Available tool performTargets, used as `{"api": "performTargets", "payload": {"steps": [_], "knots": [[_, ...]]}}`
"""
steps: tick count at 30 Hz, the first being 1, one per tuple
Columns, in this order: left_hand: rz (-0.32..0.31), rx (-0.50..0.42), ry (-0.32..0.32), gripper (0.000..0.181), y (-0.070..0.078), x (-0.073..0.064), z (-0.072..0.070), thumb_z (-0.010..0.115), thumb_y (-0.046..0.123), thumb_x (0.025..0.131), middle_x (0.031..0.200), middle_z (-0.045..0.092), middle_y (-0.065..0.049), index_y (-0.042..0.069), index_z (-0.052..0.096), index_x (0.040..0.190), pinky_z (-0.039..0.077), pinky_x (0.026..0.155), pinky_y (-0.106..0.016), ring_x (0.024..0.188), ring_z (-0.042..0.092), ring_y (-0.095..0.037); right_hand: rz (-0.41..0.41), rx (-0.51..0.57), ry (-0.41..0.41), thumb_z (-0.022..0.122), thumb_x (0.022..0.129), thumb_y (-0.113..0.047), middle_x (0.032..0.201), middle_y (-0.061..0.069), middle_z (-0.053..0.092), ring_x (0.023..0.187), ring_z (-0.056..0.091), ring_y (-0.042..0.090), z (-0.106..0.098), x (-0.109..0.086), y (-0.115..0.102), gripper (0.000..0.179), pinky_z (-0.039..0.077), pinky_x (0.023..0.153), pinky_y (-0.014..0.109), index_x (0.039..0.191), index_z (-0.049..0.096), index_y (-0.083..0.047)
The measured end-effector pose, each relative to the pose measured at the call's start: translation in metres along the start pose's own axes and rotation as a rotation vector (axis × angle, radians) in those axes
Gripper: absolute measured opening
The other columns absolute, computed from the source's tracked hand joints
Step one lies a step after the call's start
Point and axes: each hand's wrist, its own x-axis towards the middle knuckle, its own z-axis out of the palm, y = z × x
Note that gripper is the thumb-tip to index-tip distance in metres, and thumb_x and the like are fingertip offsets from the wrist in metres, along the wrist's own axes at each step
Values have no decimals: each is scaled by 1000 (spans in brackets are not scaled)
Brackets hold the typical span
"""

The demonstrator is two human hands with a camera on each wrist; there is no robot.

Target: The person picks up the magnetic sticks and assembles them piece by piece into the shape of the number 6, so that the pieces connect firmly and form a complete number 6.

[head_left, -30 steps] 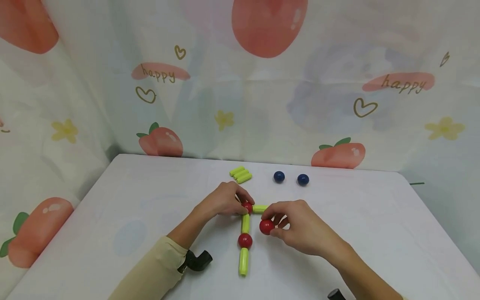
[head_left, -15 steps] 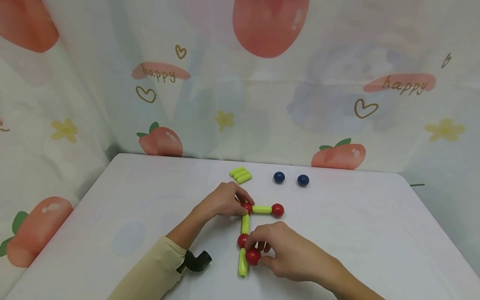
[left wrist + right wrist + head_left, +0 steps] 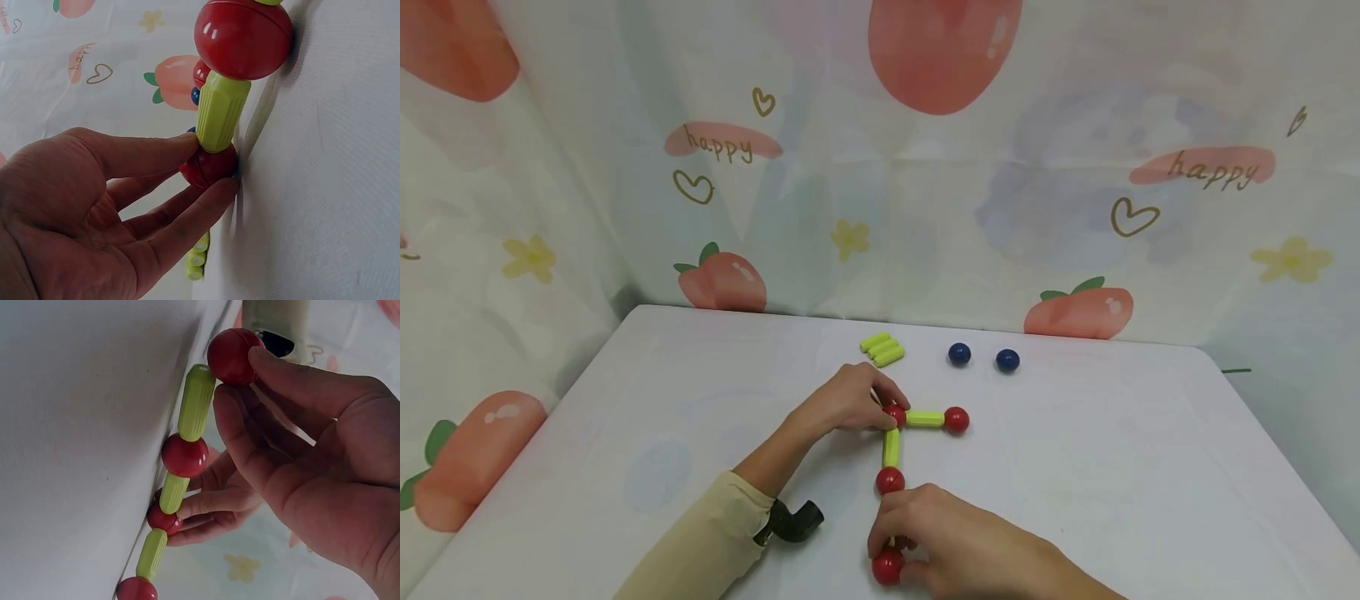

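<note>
A chain of red balls and short yellow-green ridged rods lies bent in an L on the white table. My left hand (image 3: 848, 398) pinches the red corner ball (image 3: 209, 165). From that corner one rod (image 3: 925, 419) leads right to another red ball (image 3: 957, 420). A second rod (image 3: 891, 448) runs toward me to the middle red ball (image 3: 890, 480), where the near rod (image 3: 197, 403) begins. My right hand (image 3: 958, 542) holds a loose red ball (image 3: 233, 357) between thumb and fingers, right at the near rod's free end. In the head view this hand covers most of that rod.
Several yellow-green rods (image 3: 882, 348) lie side by side toward the back of the table (image 3: 1135, 450). To their right are two blue balls (image 3: 959, 354). A printed cloth (image 3: 925, 208) hangs behind the table. A black wrist mount (image 3: 797, 522) sticks out from the left sleeve.
My right hand has carried its red ball toward me and to the left, from beside the right-hand rod to the near rod's end. The left hand has kept its grip on the corner ball.
</note>
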Motion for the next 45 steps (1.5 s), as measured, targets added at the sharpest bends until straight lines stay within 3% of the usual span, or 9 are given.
{"api": "performTargets", "payload": {"steps": [10, 33, 45], "knots": [[-1, -9, 2, 19, 1, 0, 0, 83, 14, 88, 96, 71, 3, 22, 83, 105, 54, 75, -28, 90, 62, -17, 61, -40, -46, 80, 92, -14, 102, -21, 66, 95, 56, -6, 6, 4, -1, 24, 54, 85, 17, 113, 77, -27], [22, -19, -11, 19, 0, -1, -2, 83, 14, 88, 97, 73, 3, 22, 83, 106, 55, 76, -28, 90, 64, -16, 85, -67, -61, 81, 92, -18, 104, -19, 63, 94, 55, -6, 10, 9, -3, 25, 55, 85, 16, 114, 76, -28], [6, -20, -11, 20, 0, -2, -1, 83, 15, 89, 98, 73, 3, 22, 83, 107, 55, 75, -28, 91, 64, -16, 74, -179, -45, 82, 91, -18, 105, -16, 62, 91, 55, -3, 14, 8, -7, 25, 55, 84, 19, 112, 75, -29]]}}
